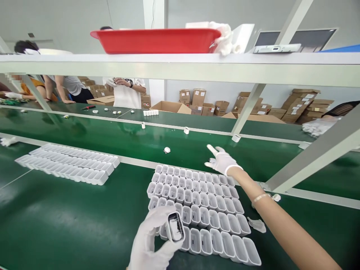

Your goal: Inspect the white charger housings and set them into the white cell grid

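Note:
My left hand (pixel 153 240), in a white glove, grips a white plastic housing (pixel 176 227) with its open end turned toward me. Inside the housing sit a black inner frame and a white part. Below and beyond it stand rows of open white plastic cups (pixel 216 242), partly hidden by the left hand. My right hand (pixel 222 161), also gloved, reaches out over the green conveyor belt (pixel 126 137) with its fingers spread. A small dark spot shows beside its fingers; I cannot make out what it is. A white rounded part (pixel 167 150) lies on the belt to its left.
More white cups (pixel 67 163) stand in rows at left. A slanted metal post (pixel 315 153) rises at right. Overhead, a shelf (pixel 174 71) carries a red tray (pixel 154 40). Across the belt, a person in a white shirt (pixel 126 93) stands near cardboard boxes (pixel 170 107).

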{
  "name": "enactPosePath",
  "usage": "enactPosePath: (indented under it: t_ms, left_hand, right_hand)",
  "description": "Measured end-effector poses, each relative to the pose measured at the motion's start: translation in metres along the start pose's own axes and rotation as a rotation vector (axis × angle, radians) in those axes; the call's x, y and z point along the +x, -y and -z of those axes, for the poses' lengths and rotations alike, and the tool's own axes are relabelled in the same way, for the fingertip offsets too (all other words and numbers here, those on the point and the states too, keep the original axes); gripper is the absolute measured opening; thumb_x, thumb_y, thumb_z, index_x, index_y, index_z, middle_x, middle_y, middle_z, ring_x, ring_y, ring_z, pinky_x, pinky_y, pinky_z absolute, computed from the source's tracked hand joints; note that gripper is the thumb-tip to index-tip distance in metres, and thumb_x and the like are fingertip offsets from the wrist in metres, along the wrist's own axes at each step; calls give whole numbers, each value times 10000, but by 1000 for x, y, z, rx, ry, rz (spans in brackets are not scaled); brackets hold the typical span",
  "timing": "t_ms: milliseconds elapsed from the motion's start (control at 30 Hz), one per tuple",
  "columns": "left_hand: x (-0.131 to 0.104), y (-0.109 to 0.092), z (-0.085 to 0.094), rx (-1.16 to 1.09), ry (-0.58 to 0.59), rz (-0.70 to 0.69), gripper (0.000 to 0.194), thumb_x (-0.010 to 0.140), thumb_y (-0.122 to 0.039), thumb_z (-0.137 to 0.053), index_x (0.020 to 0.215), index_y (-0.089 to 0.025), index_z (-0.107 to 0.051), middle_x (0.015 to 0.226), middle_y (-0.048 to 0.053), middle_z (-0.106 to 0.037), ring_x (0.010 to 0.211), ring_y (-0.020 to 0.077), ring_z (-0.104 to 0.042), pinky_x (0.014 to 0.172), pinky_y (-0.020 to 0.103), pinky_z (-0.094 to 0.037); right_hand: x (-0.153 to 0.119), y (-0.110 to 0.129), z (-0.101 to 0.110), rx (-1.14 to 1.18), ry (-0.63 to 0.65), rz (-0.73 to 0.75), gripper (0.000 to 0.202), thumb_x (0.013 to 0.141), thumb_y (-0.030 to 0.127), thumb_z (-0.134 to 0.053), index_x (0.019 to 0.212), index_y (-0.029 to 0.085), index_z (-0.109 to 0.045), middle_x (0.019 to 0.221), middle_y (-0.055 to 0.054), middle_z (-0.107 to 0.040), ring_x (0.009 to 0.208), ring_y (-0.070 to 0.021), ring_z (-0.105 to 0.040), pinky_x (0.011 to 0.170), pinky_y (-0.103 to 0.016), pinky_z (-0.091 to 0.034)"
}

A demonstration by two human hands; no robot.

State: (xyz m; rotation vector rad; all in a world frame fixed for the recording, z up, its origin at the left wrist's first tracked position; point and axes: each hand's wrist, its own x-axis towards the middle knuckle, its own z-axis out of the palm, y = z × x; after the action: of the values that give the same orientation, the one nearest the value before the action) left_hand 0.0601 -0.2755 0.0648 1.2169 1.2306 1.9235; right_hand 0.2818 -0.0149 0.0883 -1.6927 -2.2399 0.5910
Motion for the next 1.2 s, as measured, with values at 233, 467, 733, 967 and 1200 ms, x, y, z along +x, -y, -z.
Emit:
enactPosePath:
  t_ms: [233,467,733,967,1200]
  left_hand:
    - [0,3,-2,39,15,142,377,762,-452,-823,1064,-241,-739,1129,113,-757,1196,320,-670,1024,435,-567]
    - [-2,-5,-2,-29,1,201,350,768,-430,-823,1050,-244,-733,1134,100,-761,1154,304,-696,973,411,-596]
    - [-2,-5,1,-101,62,72,276,790,-362,-825,1033,-276,-726,1080,78,-763,1098,275,-704,926,409,-607]
    - [-9,-5,-2,-154,-3,65,301,799,-297,-827,1076,-290,-710,1112,68,-750,1131,260,-686,956,395,-591]
    - [-13,1,-2,-60,53,13,310,837,-326,-791,1128,-321,-686,1135,68,-737,1189,280,-657,958,413,-592]
  right_hand:
    - [33,-81,-10,-226,60,-133,504,959,406,-657,1410,216,-537,1383,-126,-584,1197,-302,-602,1016,-541,-493]
    - [39,-96,-13,-187,-4,-68,295,999,349,-613,1240,179,-622,1136,-75,-679,967,-218,-671,884,-435,-565]
    - [-5,-33,0,-100,86,258,430,947,155,-516,1369,180,-595,1108,-72,-684,1020,-182,-651,974,-319,-511]
    - [-58,24,-27,-209,241,413,455,847,231,-640,1293,306,-694,1000,-48,-674,819,-221,-633,773,-381,-533]
    - [-114,77,3,228,299,446,708,959,618,-514,1548,239,-411,1135,-117,-690,1047,-299,-644,1006,-526,-481]
